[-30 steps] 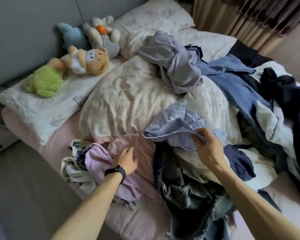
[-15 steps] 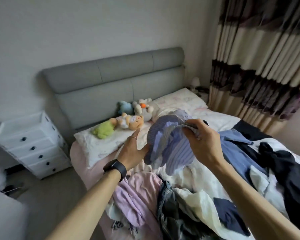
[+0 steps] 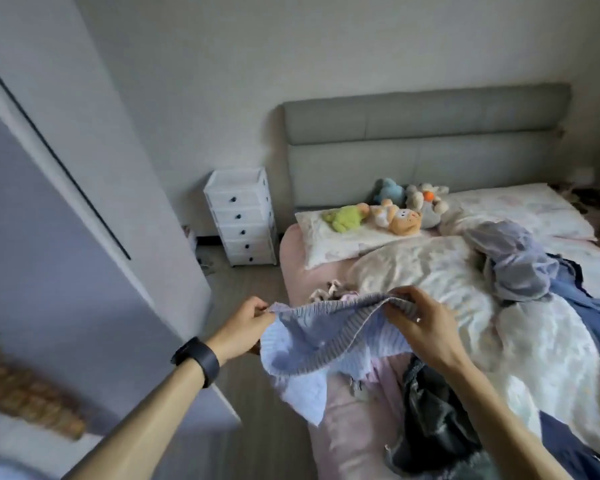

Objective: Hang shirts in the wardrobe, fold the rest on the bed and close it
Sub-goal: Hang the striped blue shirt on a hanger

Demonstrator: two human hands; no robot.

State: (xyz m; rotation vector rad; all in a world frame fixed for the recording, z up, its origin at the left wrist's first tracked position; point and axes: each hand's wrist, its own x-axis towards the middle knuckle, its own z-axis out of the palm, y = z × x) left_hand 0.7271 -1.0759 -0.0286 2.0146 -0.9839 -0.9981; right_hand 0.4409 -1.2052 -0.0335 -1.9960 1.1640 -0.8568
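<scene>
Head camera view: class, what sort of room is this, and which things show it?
Most likely a home bedroom: a bed with a grey padded headboard, soft toys on a pillow, and a white drawer unit beside it. The left hand and right hand grip a blue striped garment.

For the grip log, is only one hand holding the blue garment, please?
No, left hand and right hand both grip the blue garment.

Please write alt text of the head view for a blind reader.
A person's left hand and right hand grip a blue striped garment, stretched between them over the edge of a bed strewn with clothes. By the grey headboard lie stuffed toys; a white drawer unit stands beside the bed.
</scene>
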